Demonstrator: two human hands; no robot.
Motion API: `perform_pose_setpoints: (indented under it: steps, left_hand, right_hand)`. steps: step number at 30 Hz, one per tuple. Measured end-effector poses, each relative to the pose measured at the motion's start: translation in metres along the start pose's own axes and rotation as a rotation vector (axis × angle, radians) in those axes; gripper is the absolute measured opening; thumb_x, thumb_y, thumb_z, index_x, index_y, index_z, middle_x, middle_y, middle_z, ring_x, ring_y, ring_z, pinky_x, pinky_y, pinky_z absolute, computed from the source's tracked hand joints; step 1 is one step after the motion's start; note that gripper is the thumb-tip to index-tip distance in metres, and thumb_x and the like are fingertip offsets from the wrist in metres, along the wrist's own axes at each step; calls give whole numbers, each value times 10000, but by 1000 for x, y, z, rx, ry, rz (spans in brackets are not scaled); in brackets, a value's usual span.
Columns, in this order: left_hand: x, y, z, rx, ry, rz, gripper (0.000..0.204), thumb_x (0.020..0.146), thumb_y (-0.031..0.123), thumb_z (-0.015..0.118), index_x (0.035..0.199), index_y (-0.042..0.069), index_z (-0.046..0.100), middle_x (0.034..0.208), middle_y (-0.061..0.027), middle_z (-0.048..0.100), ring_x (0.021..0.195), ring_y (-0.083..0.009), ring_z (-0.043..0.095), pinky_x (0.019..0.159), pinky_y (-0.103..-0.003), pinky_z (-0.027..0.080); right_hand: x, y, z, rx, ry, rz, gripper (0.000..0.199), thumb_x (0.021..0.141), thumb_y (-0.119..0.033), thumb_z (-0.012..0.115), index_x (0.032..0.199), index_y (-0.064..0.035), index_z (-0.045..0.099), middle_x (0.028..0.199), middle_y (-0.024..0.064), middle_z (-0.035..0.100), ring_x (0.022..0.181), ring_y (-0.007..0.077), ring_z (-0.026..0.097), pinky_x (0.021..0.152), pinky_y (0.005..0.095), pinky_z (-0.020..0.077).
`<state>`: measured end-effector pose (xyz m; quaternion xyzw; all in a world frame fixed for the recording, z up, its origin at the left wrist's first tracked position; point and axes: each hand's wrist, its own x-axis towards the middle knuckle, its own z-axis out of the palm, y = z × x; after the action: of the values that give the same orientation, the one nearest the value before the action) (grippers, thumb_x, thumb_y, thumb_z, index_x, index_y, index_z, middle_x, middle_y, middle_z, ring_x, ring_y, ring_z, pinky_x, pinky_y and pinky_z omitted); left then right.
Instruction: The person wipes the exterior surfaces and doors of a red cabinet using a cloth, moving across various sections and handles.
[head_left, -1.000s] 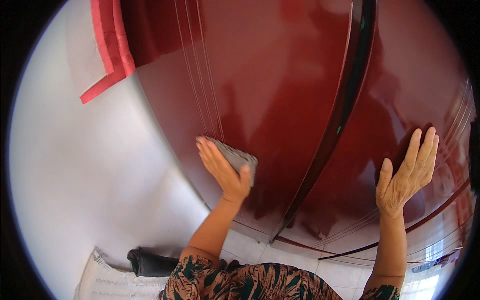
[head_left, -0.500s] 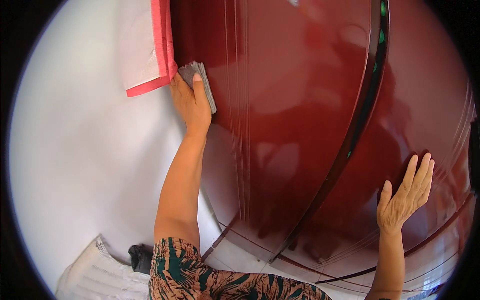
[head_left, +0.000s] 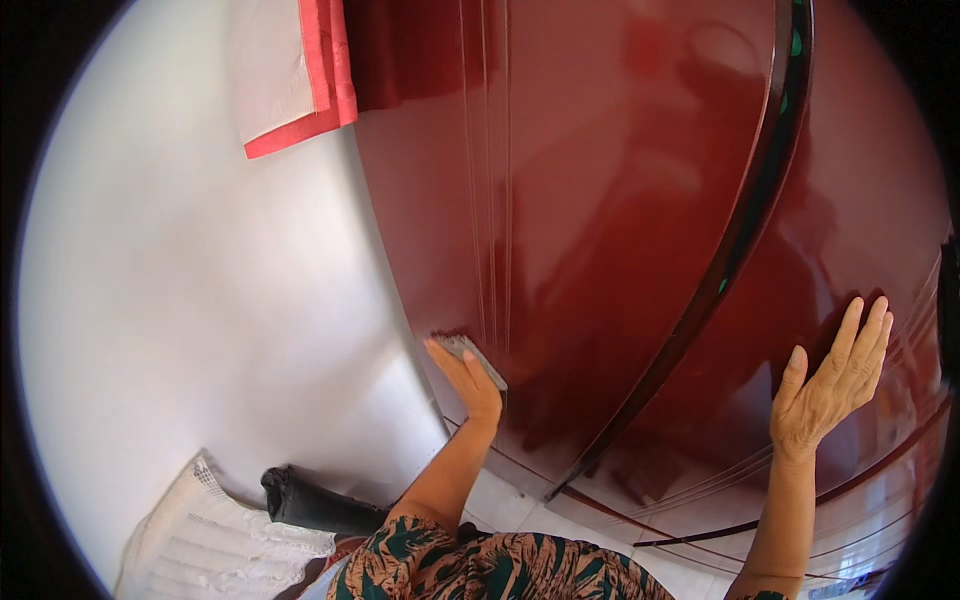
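Observation:
A glossy dark red wardrobe with thin grooves fills most of the head view. Low by its left edge, my left hand presses a folded grey cloth against the surface, the thumb lying over it. Farther right, my right hand rests flat on the glossy panel, fingers stretched out and holding nothing. A dark curved strip with small green marks runs down the front between both hands.
A white wall stands at the left, with a pale hanging fabric edged in red at the top. Lower left are a white patterned cloth and a black roll-shaped object. Pale floor tiles show below the wardrobe.
My left hand has slid far down the wardrobe with the grey cloth, away from the red-edged fabric. My right hand stays flat on the panel. The view has shifted slightly.

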<state>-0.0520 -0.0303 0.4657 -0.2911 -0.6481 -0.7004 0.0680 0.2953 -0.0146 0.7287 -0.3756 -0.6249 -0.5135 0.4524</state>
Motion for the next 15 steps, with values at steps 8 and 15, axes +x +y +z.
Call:
perform_pose_setpoints:
  steps: [8, 15]
  left_hand:
    - [15, 89, 14, 43, -32, 267, 764, 1012, 417, 331, 1502, -74, 11, 1588, -251, -36, 1478, -380, -27, 1187, -471, -4]
    - [72, 169, 18, 68, 13, 752, 814, 976, 443, 403, 1510, -66, 60, 1571, -294, 51, 1451, -474, 52, 1146, -582, 64]
  right_hand:
    - [-3, 6, 0, -10, 13, 4, 588, 990, -443, 377, 1474, -109, 381, 1551, 138, 311, 1439, 312, 265, 1158, 431, 176]
    - [0, 6, -1, 4, 60, -72, 577, 993, -409, 384, 1475, -92, 374, 1541, 144, 327, 1430, 306, 288, 1157, 427, 197]
